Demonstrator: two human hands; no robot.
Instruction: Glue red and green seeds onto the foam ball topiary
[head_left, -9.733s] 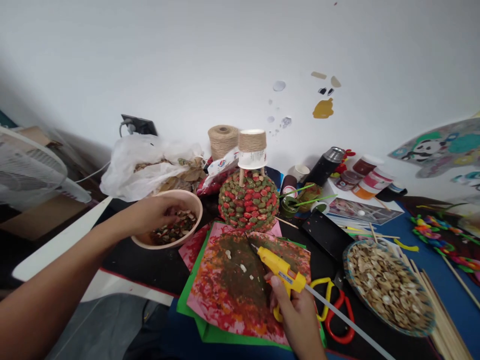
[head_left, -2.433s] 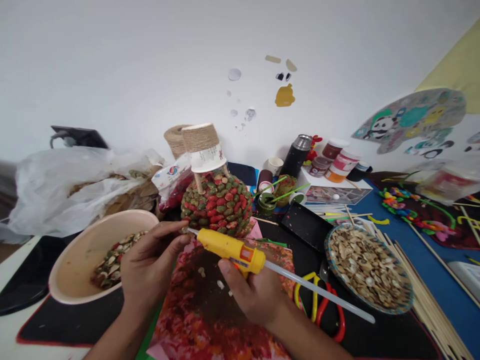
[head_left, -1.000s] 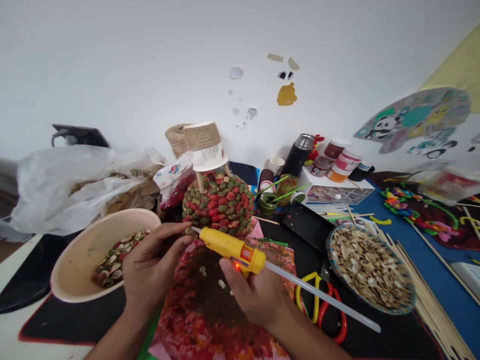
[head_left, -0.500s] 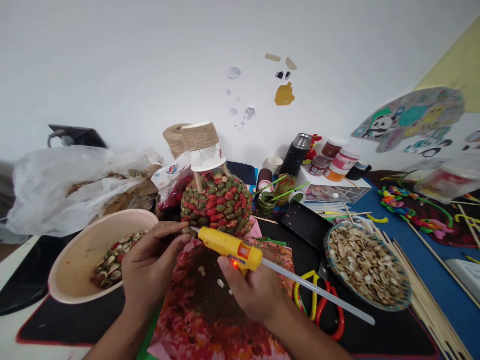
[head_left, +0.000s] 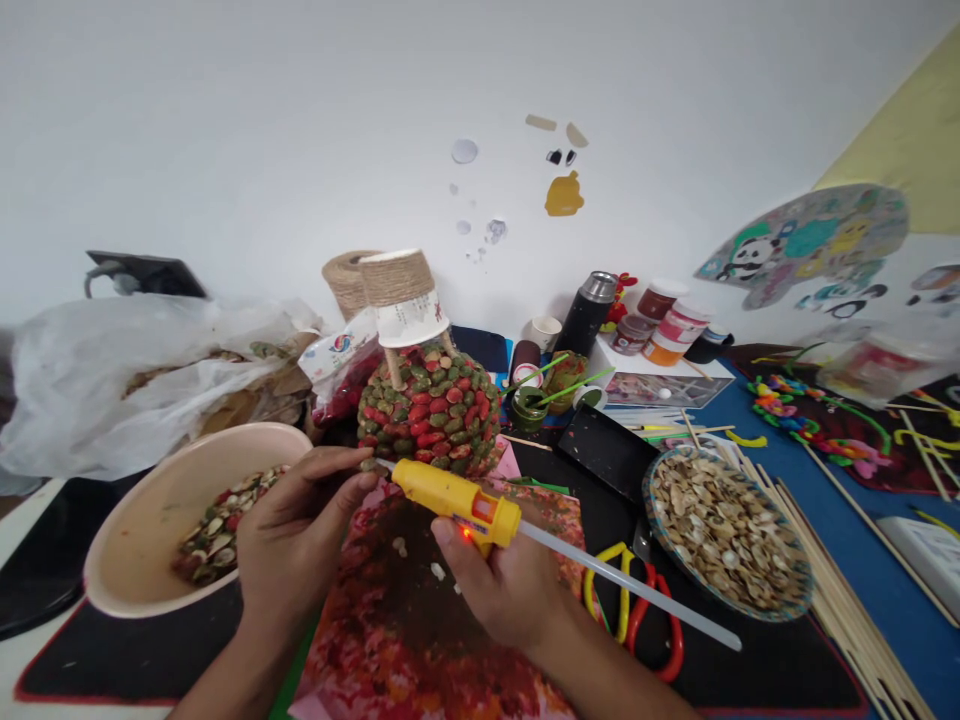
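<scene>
My right hand (head_left: 502, 585) is wrapped round a yellow hot glue gun (head_left: 442, 495) with a red light lit and a long clear glue stick (head_left: 637, 580) out of its back. Between the thumb and index finger of my left hand (head_left: 296, 530) is a small painted shell piece (head_left: 369, 464), and the gun's nozzle meets it. Just behind stands a ball (head_left: 431, 405) covered in red and green shell pieces, topped by a twine-wrapped paper cup (head_left: 405, 300) on short sticks. Below my hands lies a paint-stained red sheet (head_left: 420, 640) with some glue blobs on it.
Left of me sits a beige bowl (head_left: 127, 550) of painted pieces. On the right are a basket (head_left: 652, 500) of pale shell pieces, red and yellow scissors (head_left: 667, 630), a black tray (head_left: 600, 440) and wooden sticks (head_left: 840, 590). Paint jars and a black thermos (head_left: 589, 310) stand behind.
The whole view has shifted slightly, with things now a little farther left. My hands keep the same hold, the nozzle still at the piece.
</scene>
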